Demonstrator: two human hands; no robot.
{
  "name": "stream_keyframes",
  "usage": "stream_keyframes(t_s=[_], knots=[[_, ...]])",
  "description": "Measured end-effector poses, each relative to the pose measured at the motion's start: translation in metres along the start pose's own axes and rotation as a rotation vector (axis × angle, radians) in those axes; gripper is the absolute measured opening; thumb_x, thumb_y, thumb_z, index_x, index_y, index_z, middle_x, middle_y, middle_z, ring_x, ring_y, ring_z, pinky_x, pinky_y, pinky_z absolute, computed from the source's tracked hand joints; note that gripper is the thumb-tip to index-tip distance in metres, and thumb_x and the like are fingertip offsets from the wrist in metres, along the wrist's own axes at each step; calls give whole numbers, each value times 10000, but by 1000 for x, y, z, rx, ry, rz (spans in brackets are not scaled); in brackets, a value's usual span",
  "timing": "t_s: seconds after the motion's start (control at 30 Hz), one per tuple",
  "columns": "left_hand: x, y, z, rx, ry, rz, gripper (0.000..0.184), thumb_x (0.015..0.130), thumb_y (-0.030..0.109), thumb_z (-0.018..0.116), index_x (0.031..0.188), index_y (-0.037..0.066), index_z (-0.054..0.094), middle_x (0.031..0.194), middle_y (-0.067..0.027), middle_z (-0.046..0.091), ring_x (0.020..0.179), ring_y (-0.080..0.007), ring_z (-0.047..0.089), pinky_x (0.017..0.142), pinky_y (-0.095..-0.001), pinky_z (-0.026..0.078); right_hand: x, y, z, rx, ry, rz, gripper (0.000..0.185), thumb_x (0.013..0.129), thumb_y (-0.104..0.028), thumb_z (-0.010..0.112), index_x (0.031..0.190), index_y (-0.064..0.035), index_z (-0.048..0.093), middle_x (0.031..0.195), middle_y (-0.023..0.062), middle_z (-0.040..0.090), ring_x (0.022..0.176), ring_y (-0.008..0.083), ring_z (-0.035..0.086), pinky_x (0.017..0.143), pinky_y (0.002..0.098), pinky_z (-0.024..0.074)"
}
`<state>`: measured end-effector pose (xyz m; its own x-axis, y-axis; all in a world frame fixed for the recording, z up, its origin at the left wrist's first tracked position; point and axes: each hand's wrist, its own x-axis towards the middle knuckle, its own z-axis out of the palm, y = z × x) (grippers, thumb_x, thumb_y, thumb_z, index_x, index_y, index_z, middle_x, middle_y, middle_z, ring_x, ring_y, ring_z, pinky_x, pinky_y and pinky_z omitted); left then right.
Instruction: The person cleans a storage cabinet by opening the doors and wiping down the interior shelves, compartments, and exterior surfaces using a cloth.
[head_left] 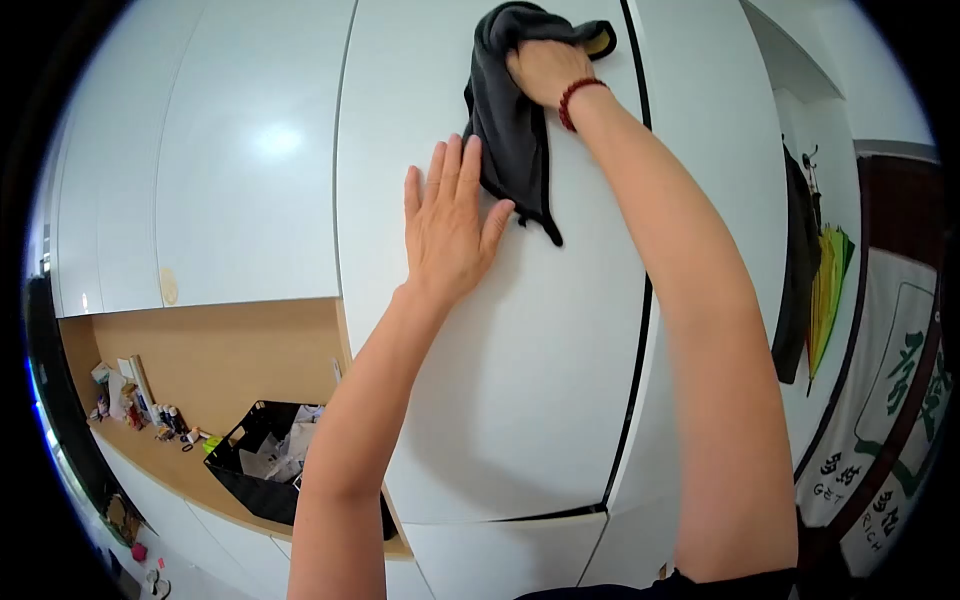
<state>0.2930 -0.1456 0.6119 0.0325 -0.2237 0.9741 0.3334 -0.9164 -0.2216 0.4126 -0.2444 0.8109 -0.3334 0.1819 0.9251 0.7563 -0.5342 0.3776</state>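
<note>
Two bare forearms nearest, left forearm (365,420) and right forearm (715,330), both reaching up from the bottom edge to one tall white door (500,380). One dark grey cloth (503,120), black-edged, yellowish at one upper corner, up against the door's upper part. Right hand (548,72) on the cloth near its top, fingers tucked into the folds and mostly hidden; cannot tell whether clamped. One red bead bracelet (570,103) round the right wrist. Left hand (445,240) flat on the door, just left of the cloth; four fingers pointing up, little finger set apart, one thumb spread wide toward the cloth's lower edge; cannot tell if touching it. Lower left, one wood-toned niche (225,350) with one black bin (245,490), white stuff inside, small items beyond too blurred to count. Far right, one folded green-and-yellow umbrella (826,285) beside one dark hanging garment (795,270)
</note>
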Motion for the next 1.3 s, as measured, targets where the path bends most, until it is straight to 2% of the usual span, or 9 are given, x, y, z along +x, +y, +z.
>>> stream_keyframes(t_s=[0.17,0.37,0.63,0.87,1.03,1.1,1.13,1.23,1.3], knots=[[6,-10,4,6,42,15,668,913,319,556,1443,4,297,1467,-183,367,1396,-329,282,1152,-482,131,59,-6,0,170,-53,186,422,936,-281,435,923,55,690,959,255,672,925,381,652,828,461,507],[2,-21,7,-294,235,26,620,818,105,574,1368,-55,336,1375,-223,421,1293,-362,380,1136,-504,179,-58,-17,-13,117,-48,-186,349,851,-265,474,808,3,693,822,240,668,795,403,653,758,497,518],[1,-24,-2,-341,186,31,678,804,56,550,1422,-32,287,1375,-205,438,1281,-361,408,1132,-504,197,75,14,5,45,-64,132,360,906,-220,472,884,75,679,922,281,659,911,397,648,807,464,505],[0,-28,-10,-626,274,-46,659,761,-55,396,1415,-45,317,1409,-221,405,1334,-353,370,1129,-424,260,-43,-11,-29,140,-133,-235,285,814,-188,497,885,52,633,886,283,632,848,435,614,803,499,482],[-3,-30,0,-633,293,-21,650,764,-65,384,1411,-40,329,1405,-214,418,1334,-335,383,1130,-413,269,51,31,2,24,58,-4,271,804,-167,483,786,60,630,828,274,637,805,445,614,776,487,494],[-2,-33,-2,-669,298,-41,636,779,-56,394,1412,-34,332,1408,-209,420,1333,-330,388,1131,-412,266,79,13,-11,16,-118,184,328,884,-171,486,817,99,659,853,307,642,858,422,645,784,495,492],[-3,-33,-2,-691,301,-55,629,787,-52,399,1412,-31,333,1409,-206,421,1332,-328,390,1131,-411,265,80,0,-19,-67,-243,243,331,908,-172,470,1033,80,644,1059,305,626,1040,393,605,919,492,448],[-4,-32,-3,-727,335,-87,601,812,-19,432,1407,-28,349,1418,-201,415,1339,-317,383,1128,-404,267,31,-1,-6,53,-96,-90,260,795,-170,504,832,52,634,847,272,641,805,444,613,771,484,496],[-2,-33,-3,-772,389,-97,597,823,4,452,1410,-20,350,1427,-197,408,1348,-318,371,1127,-401,264,-23,-32,-19,160,-295,-158,250,759,-183,543,823,11,687,874,257,658,836,401,642,793,474,509]])
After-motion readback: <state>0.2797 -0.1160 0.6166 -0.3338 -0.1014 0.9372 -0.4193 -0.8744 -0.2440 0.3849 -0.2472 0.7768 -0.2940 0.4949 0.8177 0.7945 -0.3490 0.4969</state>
